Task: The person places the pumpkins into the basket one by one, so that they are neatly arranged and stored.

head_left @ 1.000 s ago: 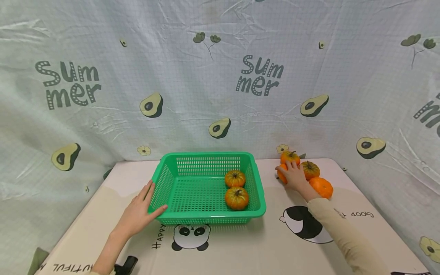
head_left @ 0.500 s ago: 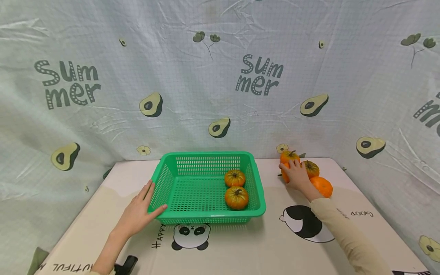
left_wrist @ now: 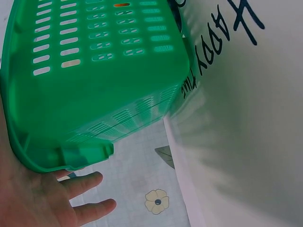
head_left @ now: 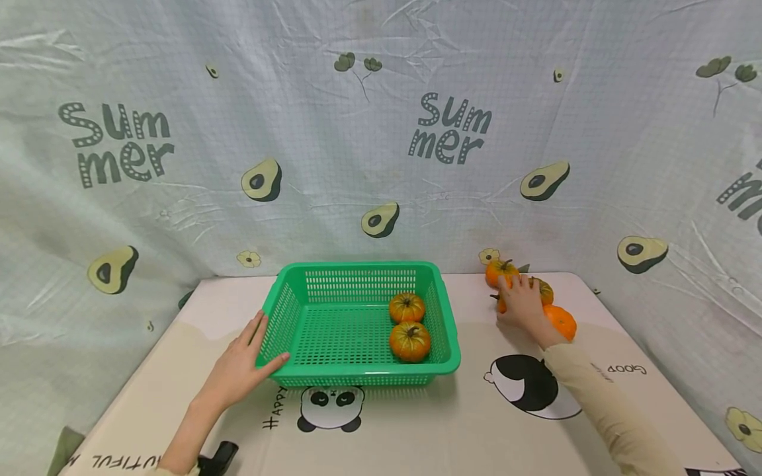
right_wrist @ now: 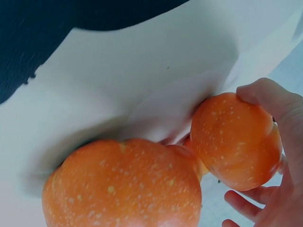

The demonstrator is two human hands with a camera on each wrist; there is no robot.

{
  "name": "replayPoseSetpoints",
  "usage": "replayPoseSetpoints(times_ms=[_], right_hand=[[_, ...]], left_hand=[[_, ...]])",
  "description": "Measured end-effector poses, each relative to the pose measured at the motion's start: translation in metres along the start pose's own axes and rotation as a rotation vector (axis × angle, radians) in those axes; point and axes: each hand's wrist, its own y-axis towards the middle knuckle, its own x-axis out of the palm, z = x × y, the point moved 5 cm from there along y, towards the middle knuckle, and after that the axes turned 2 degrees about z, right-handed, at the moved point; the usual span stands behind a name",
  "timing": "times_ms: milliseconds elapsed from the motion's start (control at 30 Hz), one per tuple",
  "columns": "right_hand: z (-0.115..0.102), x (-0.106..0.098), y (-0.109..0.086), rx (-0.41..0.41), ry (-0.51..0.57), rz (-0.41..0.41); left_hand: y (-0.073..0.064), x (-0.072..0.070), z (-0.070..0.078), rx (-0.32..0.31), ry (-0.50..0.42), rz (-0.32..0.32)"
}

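Observation:
My left hand (head_left: 235,370) lies along the left side of a green plastic basket (head_left: 357,372), fingers straight at the rim and thumb over the front corner. From the left wrist, the basket wall (left_wrist: 104,90) fills the upper left above the spread fingers. Two small orange-green pumpkins (head_left: 411,342) sit inside the basket at its right. Over on the right, my right hand (head_left: 522,305) grips a small orange pumpkin (right_wrist: 234,142), thumb on one side and fingers curled under the other. In the head view the hand mostly hides that pumpkin.
Around the right hand stand more pumpkins: one at the back (head_left: 500,270), a greenish one (head_left: 544,291) partly hidden, and a smooth orange one (head_left: 561,321) nearer me. A printed cloth wall (head_left: 321,198) rises behind the table. A black object (head_left: 221,456) shows by the left wrist.
My right hand has shifted a little to the right, and the small pumpkin under it has moved the same way, its stem still pointing left. The left hand and basket stay put.

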Motion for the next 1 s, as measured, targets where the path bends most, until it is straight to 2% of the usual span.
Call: replayPoseSetpoints(times_ms=[400, 1000], right_hand=[[0.0056, -0.0003, -0.0047, 0.016, 0.0, -0.073], [0.0044, 0.0002, -0.01, 0.004, 0.003, -0.008]], left_hand=[[0.0, 0.0015, -0.0009, 0.001, 0.004, -0.002], [0.0007, 0.0005, -0.0008, -0.001, 0.002, -0.002]])
